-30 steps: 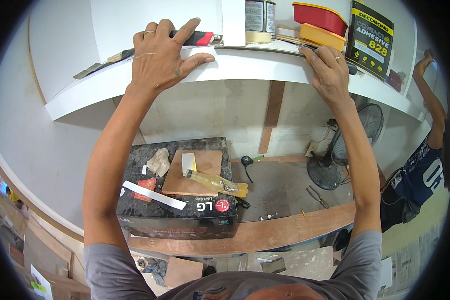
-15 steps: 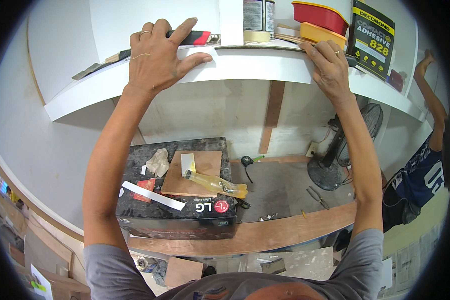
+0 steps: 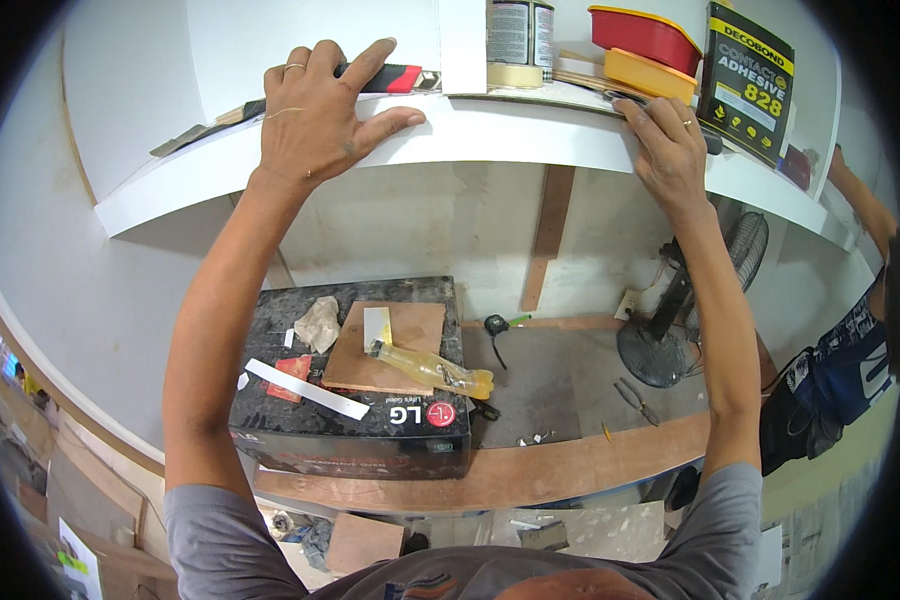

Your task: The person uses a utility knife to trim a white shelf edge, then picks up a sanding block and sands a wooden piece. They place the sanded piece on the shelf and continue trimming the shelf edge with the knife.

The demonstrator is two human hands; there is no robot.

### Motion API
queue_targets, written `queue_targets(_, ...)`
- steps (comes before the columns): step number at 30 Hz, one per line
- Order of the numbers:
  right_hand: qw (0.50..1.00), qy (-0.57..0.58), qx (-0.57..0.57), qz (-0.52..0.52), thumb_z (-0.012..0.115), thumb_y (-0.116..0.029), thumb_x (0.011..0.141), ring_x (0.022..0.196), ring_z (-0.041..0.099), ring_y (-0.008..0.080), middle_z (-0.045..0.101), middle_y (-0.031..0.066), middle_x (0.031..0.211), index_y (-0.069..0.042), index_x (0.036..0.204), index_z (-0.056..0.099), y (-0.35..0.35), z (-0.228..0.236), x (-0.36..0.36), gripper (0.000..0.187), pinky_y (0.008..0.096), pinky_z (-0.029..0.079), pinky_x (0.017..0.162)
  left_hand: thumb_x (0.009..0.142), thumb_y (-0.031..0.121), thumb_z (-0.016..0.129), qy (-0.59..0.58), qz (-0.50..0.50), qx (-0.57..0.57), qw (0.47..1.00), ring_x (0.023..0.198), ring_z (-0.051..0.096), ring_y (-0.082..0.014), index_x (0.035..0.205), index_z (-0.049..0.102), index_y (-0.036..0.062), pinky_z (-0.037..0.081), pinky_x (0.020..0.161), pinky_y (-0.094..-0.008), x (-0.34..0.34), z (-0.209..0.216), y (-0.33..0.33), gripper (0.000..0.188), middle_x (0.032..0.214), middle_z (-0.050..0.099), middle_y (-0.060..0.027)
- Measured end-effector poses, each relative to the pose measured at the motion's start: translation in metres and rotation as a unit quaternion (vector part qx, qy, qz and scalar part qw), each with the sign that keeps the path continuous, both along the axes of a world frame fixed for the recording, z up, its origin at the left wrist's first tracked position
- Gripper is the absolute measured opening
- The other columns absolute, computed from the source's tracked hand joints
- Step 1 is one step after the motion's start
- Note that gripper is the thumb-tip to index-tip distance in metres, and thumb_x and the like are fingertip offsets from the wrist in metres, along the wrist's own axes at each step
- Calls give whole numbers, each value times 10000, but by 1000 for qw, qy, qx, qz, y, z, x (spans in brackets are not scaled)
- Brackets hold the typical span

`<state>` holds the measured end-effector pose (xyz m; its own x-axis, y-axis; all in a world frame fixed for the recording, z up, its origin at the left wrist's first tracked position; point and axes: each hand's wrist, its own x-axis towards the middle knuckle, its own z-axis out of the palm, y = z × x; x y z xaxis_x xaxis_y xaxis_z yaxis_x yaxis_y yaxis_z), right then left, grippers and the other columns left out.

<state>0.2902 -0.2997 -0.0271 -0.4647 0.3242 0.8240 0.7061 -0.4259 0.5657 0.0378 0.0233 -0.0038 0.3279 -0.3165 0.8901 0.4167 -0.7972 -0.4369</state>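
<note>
My left hand [image 3: 315,115] lies with fingers spread over the front edge of the white curved shelf [image 3: 510,135], its thumb along the front face. Behind its fingers is a red-and-black utility knife [image 3: 402,79], which I cannot see it gripping. A dark thin blade or strip [image 3: 187,138] rests on the shelf left of this hand. My right hand [image 3: 667,140] is closed at the shelf's edge, fingers bent round a thin tool with a dark handle [image 3: 712,143]. The tool's kind is mostly hidden. A thin strip [image 3: 545,98] runs along the edge between the hands.
On the shelf stand cans [image 3: 520,40], a tape roll [image 3: 515,75], red and yellow tubs [image 3: 645,42] and a black adhesive container [image 3: 745,85]. Below are a black box [image 3: 350,455] bearing a yellowish bottle [image 3: 430,368], a fan [image 3: 660,340] and pliers [image 3: 637,400]. A person [image 3: 840,375] is at right.
My right hand has shifted slightly right and down along the shelf edge. My left hand stays nearly in place. At the right, the other person has moved lower.
</note>
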Motion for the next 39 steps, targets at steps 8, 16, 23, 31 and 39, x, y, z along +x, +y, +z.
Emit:
queue_targets(8,1000,18,-1,-3,719,24,776,913,608,248,602,45,933,-50,1135,760,-10,-1,3,370,391,513,875,833,840,660,-2,14,15,1000,995,611,-271,1406,704,255,413,853,-459,-2,0,4,821,988,642,-82)
queue_targets(16,1000,5,1,-6,723,37,759,921,609,236,609,41,941,-65,1141,765,-7,2,3,397,388,516,862,837,828,667,3,4,4,1000,1003,605,-270,1420,691,261,423,876,-475,-1,1,0,814,997,635,-79)
queue_targets(23,1000,16,3,-4,717,45,763,921,619,249,608,57,926,-57,1129,771,-6,-1,-1,384,403,515,858,822,843,668,7,2,-8,1000,1001,618,-276,1383,715,263,423,863,-476,-1,0,1,808,975,643,-82)
queue_targets(31,1000,24,1,-3,713,42,759,928,618,254,600,54,927,-61,1147,770,-1,-2,-9,405,410,509,863,837,835,662,-4,6,12,1000,998,619,-274,1390,718,257,420,862,-470,-1,0,3,802,972,650,-75)
queue_targets(39,1000,-1,-8,-19,731,14,775,951,623,240,595,49,947,-70,1192,751,1,1,-10,426,394,511,893,871,797,666,14,17,-2,1000,1021,588,-259,1466,667,264,418,891,-465,-2,0,2,798,1007,633,-84)
